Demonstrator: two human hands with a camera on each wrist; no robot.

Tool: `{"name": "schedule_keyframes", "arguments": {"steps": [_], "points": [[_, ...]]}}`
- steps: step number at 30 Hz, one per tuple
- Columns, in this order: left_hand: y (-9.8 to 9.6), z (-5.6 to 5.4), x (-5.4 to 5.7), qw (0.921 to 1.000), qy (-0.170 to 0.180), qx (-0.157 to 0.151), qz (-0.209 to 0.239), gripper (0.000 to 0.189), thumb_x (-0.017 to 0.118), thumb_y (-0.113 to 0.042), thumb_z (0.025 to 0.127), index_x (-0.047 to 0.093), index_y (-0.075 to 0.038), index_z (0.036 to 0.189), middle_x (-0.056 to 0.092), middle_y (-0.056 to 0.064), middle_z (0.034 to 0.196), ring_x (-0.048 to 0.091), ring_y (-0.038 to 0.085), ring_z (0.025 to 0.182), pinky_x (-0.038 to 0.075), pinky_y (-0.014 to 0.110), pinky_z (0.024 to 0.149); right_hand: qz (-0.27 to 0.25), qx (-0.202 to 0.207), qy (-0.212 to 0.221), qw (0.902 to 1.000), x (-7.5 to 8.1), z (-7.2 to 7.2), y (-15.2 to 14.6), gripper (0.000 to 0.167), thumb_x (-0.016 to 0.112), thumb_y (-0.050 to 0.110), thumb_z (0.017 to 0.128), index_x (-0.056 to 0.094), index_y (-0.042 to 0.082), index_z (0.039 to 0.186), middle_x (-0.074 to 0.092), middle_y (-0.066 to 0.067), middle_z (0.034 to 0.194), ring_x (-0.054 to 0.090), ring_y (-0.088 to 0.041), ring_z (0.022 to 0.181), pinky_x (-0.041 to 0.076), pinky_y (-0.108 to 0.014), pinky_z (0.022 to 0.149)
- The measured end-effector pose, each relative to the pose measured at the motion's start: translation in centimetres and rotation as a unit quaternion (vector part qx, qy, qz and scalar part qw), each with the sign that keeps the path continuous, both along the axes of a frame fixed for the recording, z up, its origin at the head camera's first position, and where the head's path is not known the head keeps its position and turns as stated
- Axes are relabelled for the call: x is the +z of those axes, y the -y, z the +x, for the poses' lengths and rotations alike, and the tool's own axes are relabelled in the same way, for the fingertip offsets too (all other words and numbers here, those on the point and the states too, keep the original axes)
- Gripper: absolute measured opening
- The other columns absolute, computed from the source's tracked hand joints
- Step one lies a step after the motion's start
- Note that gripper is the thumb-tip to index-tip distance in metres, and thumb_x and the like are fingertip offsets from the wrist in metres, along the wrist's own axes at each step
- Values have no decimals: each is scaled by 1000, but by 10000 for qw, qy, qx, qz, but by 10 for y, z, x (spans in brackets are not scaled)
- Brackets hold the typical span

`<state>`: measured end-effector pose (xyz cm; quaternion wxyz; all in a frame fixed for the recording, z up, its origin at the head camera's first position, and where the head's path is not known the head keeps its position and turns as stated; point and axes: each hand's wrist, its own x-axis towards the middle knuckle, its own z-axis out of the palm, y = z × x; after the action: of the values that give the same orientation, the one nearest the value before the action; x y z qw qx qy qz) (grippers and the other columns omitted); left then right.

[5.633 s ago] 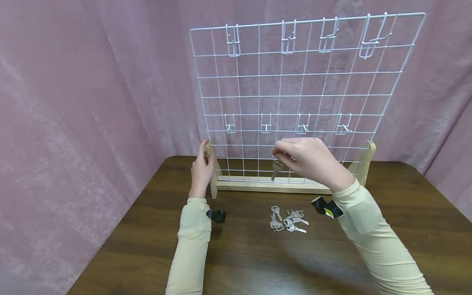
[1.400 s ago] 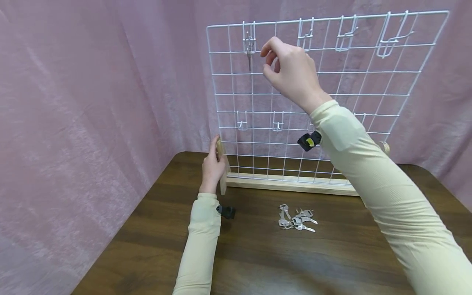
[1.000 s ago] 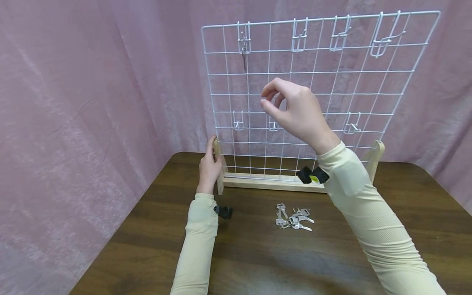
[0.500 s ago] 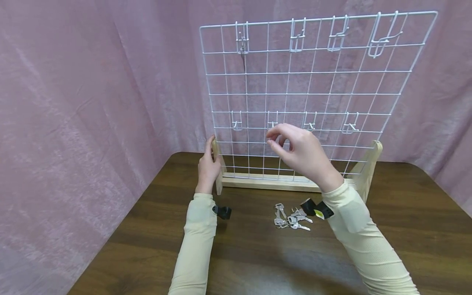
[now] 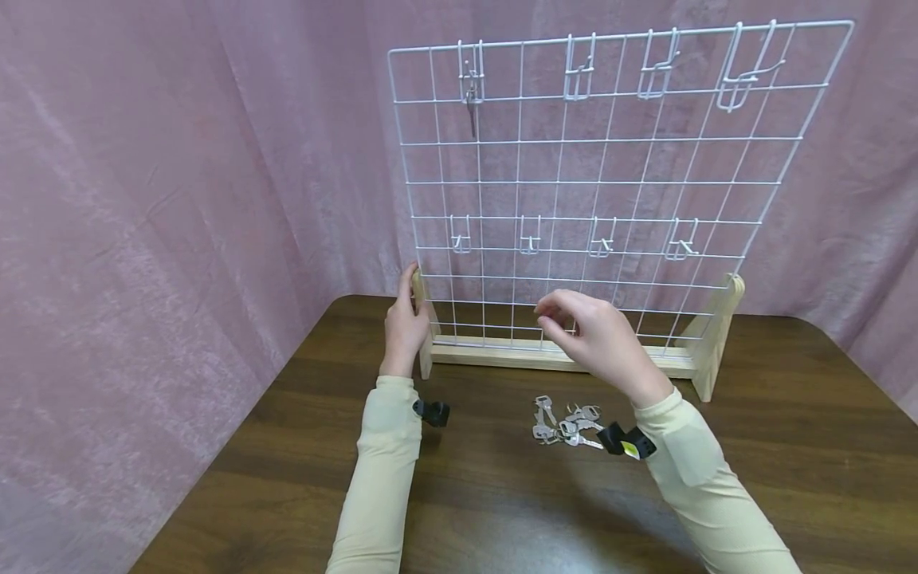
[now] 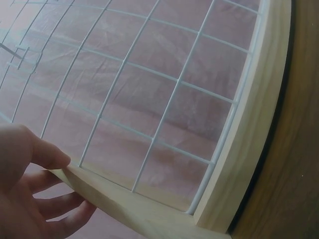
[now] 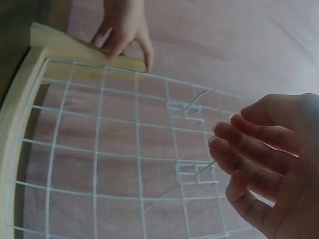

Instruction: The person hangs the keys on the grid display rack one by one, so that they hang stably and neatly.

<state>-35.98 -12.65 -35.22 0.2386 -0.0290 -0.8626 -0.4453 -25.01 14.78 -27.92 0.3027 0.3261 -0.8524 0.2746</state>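
In the head view my left hand (image 5: 405, 328) grips the left wooden upright (image 5: 426, 351) of a stand. The left wrist view shows thumb and fingers on either side of that pale wood (image 6: 104, 196). My right hand (image 5: 598, 335) hovers before the lower part of the white wire grid (image 5: 574, 162), fingers loosely curled, holding nothing. Below it a small pile of silver keys (image 5: 566, 429) lies on the table. A key (image 5: 472, 119) hangs from the top-left hook (image 5: 471, 76). In the right wrist view, my right hand (image 7: 271, 154) is apart from the grid.
Three other white hooks, such as the top-right hook (image 5: 746, 78), line the grid's upper row. Several smaller hooks (image 5: 530, 242) sit in a lower row. The stand's right upright (image 5: 719, 339) rests on the brown table (image 5: 287, 478). Pink curtain (image 5: 215, 159) surrounds the back and left.
The key my right hand held earlier now hangs on the top-left hook. That hand, empty, has come down from the top row toward the key pile. My left hand keeps its grip.
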Motion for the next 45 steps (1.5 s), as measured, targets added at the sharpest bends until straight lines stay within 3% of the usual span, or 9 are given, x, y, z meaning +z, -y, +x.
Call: {"name": "schedule_keyframes", "arguments": {"steps": [9,16,23,27,32,38,45], "points": [[-3,-3,-1,10000,-6,-65,-7,64,49,-6,96,29,-35,149,55,16,141,67,37,85,54,49,72,135,-320,231,9991,-24,-5,-10,8,64,6,89,68,12,94,71,4,78,59,-6,67,45,-25,60],[1,-4,-3,10000,-14,-32,40,64,50,-7,95,30,-35,149,55,18,139,67,38,89,55,51,74,1102,-300,608,9916,-32,-8,-6,15,68,12,87,64,13,101,66,7,75,58,-6,65,43,-22,55],[2,-5,-3,9999,4,-73,95,63,50,-9,95,30,-37,148,53,17,142,67,40,95,55,53,77,1672,-228,878,9817,-44,-14,-5,18,69,12,84,64,13,101,65,6,80,57,-8,65,43,-23,56],[2,-6,-4,9999,1,-110,89,62,49,-11,96,29,-38,148,53,19,141,68,40,94,56,52,76,1946,-99,1206,9734,-53,-20,-6,17,71,15,83,64,14,99,66,6,83,57,-6,68,44,-24,58],[2,-7,-5,9999,-39,-99,76,60,49,-13,97,30,-38,148,53,19,141,68,40,94,56,52,74,2187,208,1494,9641,-64,-28,-8,32,75,13,81,61,13,110,65,1,89,59,-9,71,47,-26,61],[3,-8,-7,10000,1,-61,78,60,49,-13,97,30,-40,148,55,16,140,68,38,91,56,49,73,2519,683,2310,9373,-80,-37,-11,49,74,9,80,55,10,125,62,-6,113,62,-17,83,50,-29,71],[0,-5,-4,9999,-20,-35,100,60,48,-13,98,30,-38,148,54,17,141,68,37,88,56,49,71,2729,1166,2586,9193,-94,-45,-16,44,67,0,73,59,4,116,58,-8,111,59,-19,78,47,-23,68]]}}
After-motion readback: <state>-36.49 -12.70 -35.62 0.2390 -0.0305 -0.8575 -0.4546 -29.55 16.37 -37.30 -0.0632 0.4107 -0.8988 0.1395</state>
